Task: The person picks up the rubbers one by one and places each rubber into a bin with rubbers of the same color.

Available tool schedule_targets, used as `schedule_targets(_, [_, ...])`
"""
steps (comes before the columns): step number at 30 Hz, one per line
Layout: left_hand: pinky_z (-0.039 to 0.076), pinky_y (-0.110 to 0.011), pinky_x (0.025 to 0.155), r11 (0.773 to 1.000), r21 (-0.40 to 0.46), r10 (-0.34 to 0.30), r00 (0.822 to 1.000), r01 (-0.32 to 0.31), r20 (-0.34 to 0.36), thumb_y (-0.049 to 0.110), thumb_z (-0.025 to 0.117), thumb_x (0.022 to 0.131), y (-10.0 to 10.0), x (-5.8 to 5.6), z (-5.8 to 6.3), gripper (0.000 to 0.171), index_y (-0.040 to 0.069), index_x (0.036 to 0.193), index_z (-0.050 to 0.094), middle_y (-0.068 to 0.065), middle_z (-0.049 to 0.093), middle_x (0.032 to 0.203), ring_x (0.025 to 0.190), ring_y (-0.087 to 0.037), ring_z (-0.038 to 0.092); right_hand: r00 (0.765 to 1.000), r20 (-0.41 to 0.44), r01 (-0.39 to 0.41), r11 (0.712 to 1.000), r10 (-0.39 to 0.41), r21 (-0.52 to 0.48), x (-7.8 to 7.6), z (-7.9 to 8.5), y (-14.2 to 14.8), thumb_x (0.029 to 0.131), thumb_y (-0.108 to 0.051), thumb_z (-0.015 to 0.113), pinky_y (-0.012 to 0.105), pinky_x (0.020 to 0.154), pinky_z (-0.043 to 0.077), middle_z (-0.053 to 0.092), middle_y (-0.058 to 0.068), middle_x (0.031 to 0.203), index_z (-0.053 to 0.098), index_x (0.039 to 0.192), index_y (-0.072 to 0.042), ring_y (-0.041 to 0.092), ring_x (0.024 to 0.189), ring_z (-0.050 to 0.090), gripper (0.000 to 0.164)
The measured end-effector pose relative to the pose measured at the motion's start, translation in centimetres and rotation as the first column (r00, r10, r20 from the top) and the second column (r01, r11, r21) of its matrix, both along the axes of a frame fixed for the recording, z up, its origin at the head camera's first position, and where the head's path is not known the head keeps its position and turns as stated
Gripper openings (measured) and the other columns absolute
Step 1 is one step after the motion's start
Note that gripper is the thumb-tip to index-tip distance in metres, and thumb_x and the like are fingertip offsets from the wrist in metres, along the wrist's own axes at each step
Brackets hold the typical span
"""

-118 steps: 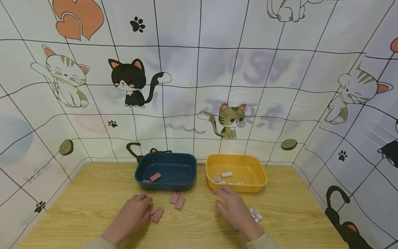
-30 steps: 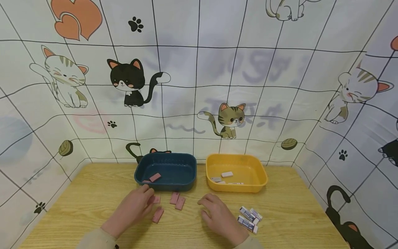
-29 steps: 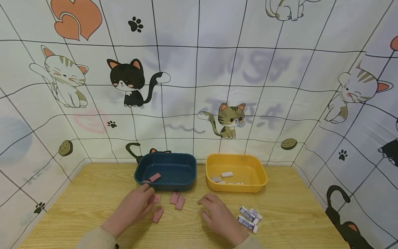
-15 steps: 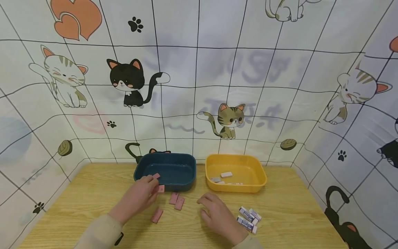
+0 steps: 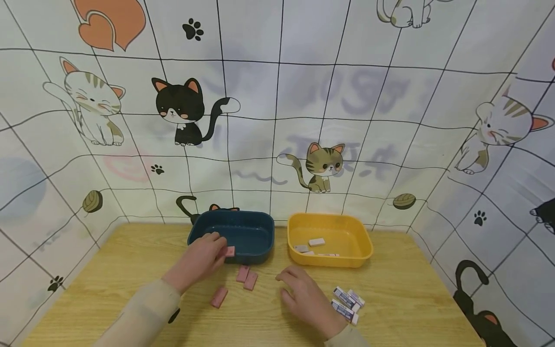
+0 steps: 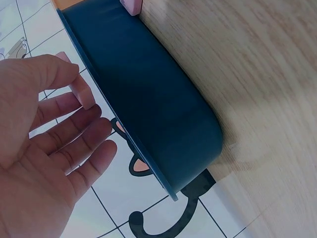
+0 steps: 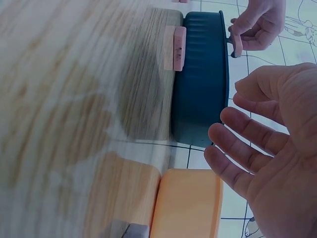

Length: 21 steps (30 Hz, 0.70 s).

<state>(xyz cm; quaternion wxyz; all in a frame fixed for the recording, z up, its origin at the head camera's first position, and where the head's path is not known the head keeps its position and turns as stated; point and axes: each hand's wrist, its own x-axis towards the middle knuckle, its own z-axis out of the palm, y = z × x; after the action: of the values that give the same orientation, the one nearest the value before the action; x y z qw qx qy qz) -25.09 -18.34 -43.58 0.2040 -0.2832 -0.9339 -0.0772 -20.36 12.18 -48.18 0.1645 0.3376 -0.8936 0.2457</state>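
Note:
My left hand [image 5: 201,258] pinches a pink eraser [image 6: 83,91] between thumb and index finger, at the near rim of the dark blue basin [image 6: 133,84]. In the head view the hand hides the basin's near left corner. Three pink erasers [image 5: 218,297] lie on the table in front of it, two of them side by side. My right hand [image 5: 308,301] hovers over the table with relaxed fingers and holds nothing. Right of it lie several white erasers [image 5: 345,311] in blue-printed sleeves. The yellow basin [image 5: 334,261] contains several white erasers [image 5: 316,242].
Both basins stand side by side at the back of the wooden table [image 5: 403,289]. Behind them hangs a white sheet [image 5: 251,86] with cat drawings and grid lines, which also closes off both sides.
My left hand has picked up a pink eraser from the table and carried it forward to the blue basin's rim. My right hand has moved left, away from the white erasers, and then stays there.

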Motion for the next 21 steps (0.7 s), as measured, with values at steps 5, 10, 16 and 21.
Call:
schedule_targets(5, [0.037, -0.027, 0.061, 1.0, -0.013, 0.019, 0.999, -0.019, 0.033, 0.009, 0.076, 0.087, 0.3, -0.8, 0.2, 0.019, 0.012, 0.081, 0.058, 0.003, 0.043, 0.075, 0.068, -0.013, 0.039, 1.0, 0.025, 0.001, 1.0, -0.001, 0.007, 0.0, 0.2, 0.1, 0.09, -0.002, 0.072, 0.036, 0.091, 0.055, 0.064, 0.001, 0.11, 0.072, 0.112, -0.006, 0.014, 0.102, 0.061, 0.022])
schedule_targets(10, [0.037, -0.028, 0.059, 1.0, -0.024, 0.006, 0.999, -0.005, 0.033, 0.009, 0.078, 0.087, 0.4, -1.7, 0.2, 0.022, 0.012, 0.08, 0.057, 0.002, 0.044, 0.074, 0.066, -0.014, 0.039, 1.0, 0.012, -0.007, 1.0, 0.007, 0.021, -0.2, 0.2, 0.1, 0.089, -0.004, 0.072, 0.036, 0.092, 0.055, 0.064, 0.002, 0.11, 0.072, 0.112, -0.007, 0.015, 0.102, 0.062, 0.023])
schedule_targets(16, [0.044, -0.03, 0.06, 0.999, -0.029, 0.036, 0.996, -0.034, 0.08, 0.01, 0.079, 0.089, 0.6, -2.8, 0.3, 0.018, 0.011, 0.081, 0.063, 0.001, 0.051, 0.075, 0.066, -0.014, 0.044, 0.999, -0.025, -0.032, 0.999, 0.032, 0.012, -0.5, 0.0, 0.0, 0.088, -0.003, 0.072, 0.035, 0.09, 0.056, 0.065, 0.003, 0.108, 0.072, 0.111, -0.006, 0.015, 0.1, 0.062, 0.023])
schedule_targets(21, [0.049, -0.031, 0.062, 0.997, -0.034, 0.075, 0.983, -0.07, 0.165, 0.008, 0.077, 0.091, 0.7, -3.7, 0.4, 0.015, 0.011, 0.081, 0.065, 0.0, 0.054, 0.076, 0.067, -0.015, 0.048, 0.999, -0.003, -0.033, 0.999, 0.033, 0.02, -0.6, -0.2, -0.2, 0.088, -0.003, 0.072, 0.035, 0.091, 0.056, 0.064, 0.004, 0.109, 0.072, 0.11, -0.007, 0.016, 0.101, 0.062, 0.022])
